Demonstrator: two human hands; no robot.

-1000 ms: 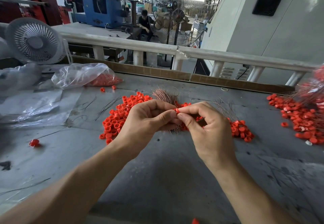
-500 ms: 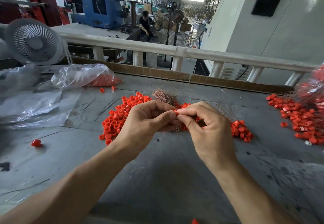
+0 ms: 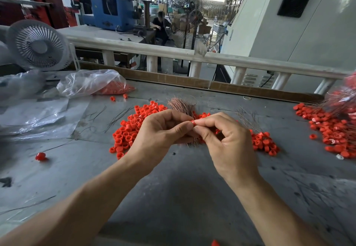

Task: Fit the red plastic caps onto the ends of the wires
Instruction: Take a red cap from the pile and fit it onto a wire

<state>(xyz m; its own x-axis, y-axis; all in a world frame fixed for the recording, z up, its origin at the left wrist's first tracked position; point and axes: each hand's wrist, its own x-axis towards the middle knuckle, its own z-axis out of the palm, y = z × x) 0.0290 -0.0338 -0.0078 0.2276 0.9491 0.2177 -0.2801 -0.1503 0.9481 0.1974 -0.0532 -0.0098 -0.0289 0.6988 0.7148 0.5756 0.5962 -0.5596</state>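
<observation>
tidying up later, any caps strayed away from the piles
Yes: one red cap lies alone far left on the table, two more sit beside the plastic bag, and another at the near edge.

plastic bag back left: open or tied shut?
Open. The plastic bag lies on its side on the table, mouth loose, red caps reaching its edge, two just outside.
</observation>
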